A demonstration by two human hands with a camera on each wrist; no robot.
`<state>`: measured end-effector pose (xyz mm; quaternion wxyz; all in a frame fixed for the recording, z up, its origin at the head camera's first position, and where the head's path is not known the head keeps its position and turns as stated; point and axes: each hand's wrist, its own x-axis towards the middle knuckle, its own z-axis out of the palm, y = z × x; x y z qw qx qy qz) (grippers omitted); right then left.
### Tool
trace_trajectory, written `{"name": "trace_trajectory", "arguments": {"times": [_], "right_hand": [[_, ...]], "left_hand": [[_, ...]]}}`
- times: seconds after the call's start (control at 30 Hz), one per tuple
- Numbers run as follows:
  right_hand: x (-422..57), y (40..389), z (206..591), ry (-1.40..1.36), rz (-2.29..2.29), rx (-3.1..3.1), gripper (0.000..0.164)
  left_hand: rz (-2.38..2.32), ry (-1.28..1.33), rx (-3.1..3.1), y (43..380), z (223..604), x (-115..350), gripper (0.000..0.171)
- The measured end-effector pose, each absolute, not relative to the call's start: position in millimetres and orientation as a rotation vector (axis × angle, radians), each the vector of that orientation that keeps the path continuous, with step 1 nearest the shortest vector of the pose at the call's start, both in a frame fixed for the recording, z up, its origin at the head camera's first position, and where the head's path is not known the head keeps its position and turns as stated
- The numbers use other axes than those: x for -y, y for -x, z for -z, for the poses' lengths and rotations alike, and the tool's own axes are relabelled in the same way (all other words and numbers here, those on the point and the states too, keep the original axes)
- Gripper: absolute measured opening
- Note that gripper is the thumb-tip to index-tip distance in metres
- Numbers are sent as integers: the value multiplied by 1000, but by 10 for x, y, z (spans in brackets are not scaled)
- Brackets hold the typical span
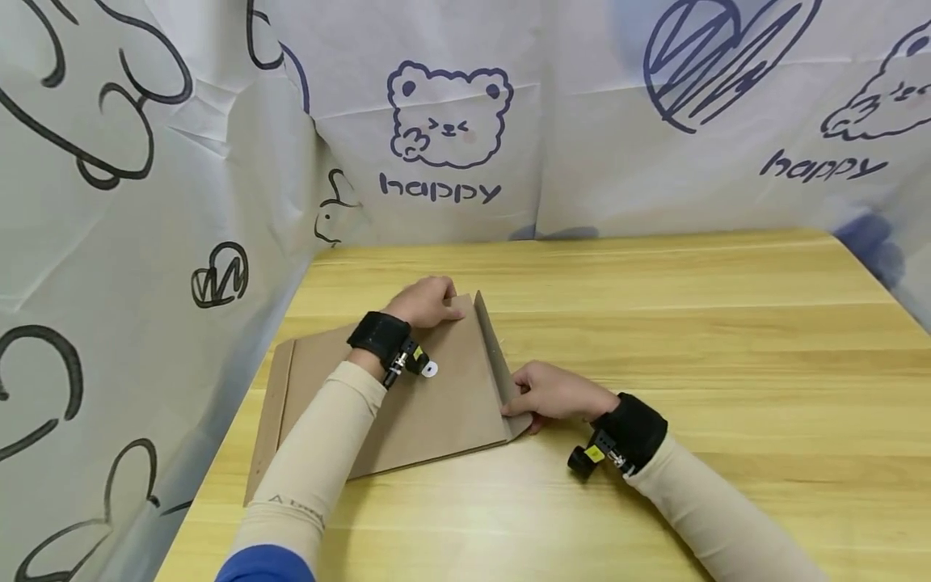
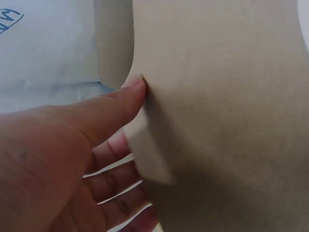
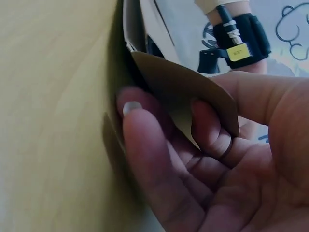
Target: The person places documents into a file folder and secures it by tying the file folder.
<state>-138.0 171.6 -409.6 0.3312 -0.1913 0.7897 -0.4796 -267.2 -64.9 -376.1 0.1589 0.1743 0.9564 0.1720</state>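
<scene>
A brown kraft paper file folder (image 1: 451, 396) lies at a slant on the table, a white round button on its upper face. Along its right end a narrow flap (image 1: 493, 347) stands raised. My left hand (image 1: 425, 301) grips the folder's far edge near the right corner. In the left wrist view its thumb (image 2: 116, 104) lies over the edge and the other fingers are behind it. My right hand (image 1: 556, 392) pinches the near end of the flap. Up close in the right wrist view, the flap's rounded corner (image 3: 186, 82) sits between the thumb and curled fingers.
The light wooden table (image 1: 698, 339) extends to the right and behind the folder. A white sheet (image 1: 582, 162) with drawings hangs behind the table and along its left side. A second, creased strip (image 1: 280, 388) crosses the folder's left end.
</scene>
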Motion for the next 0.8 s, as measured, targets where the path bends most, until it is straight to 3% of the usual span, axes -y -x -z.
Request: {"name": "trace_trajectory", "arguments": {"times": [0.43, 0.63, 0.8], "right_hand": [[-1996, 1563, 4072, 548, 1305, -2161, 8], [-2172, 1653, 4021, 430, 1403, -2163, 16], [-2287, 1711, 3962, 339, 1434, -2155, 30]], "left_hand": [[-757, -464, -2628, 2817, 3786, 779, 31], [-1099, -338, -2479, 2785, 3736, 812, 49], [-1234, -290, -2386, 2767, 3715, 832, 29]]}}
